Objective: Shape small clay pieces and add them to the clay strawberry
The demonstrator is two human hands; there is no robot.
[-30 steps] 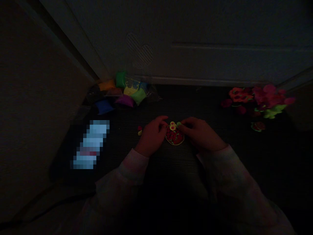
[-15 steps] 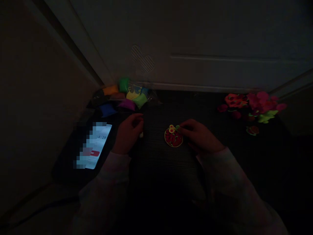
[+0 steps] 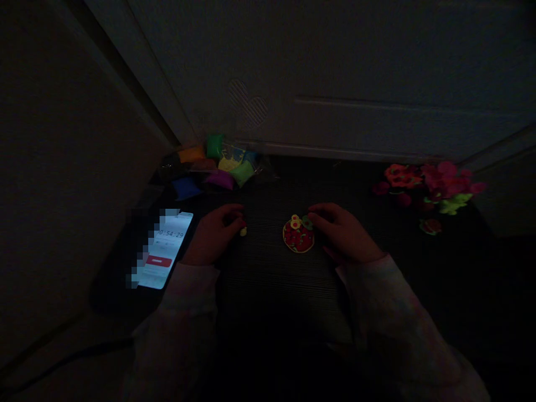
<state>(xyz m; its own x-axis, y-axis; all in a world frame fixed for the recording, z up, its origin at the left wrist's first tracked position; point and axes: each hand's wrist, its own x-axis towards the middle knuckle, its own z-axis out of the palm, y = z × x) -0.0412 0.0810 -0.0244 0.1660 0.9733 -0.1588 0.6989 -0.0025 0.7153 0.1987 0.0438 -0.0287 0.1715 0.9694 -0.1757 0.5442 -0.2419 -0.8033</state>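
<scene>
A round clay disc with a red, green-flecked top and a pale yellow rim lies flat on the dark table. On its far edge sit small yellow clay pieces with red centres and a green clay piece. My right hand rests at the disc's right side, thumb and forefinger closed at the green clay piece. Left of the disc, my left hand has its fingers curled at a small red clay lump. A yellow clay lump lies just below it.
A lit phone lies left of my left hand. Behind it are bags of coloured clay. Pink, orange and green clay shapes are piled at the right, with a small red-green clay piece before them. A white panel stands behind.
My left hand has moved left, away from the disc, to the small red and yellow lumps. My right hand has stayed at the green piece. The view has shifted slightly.
</scene>
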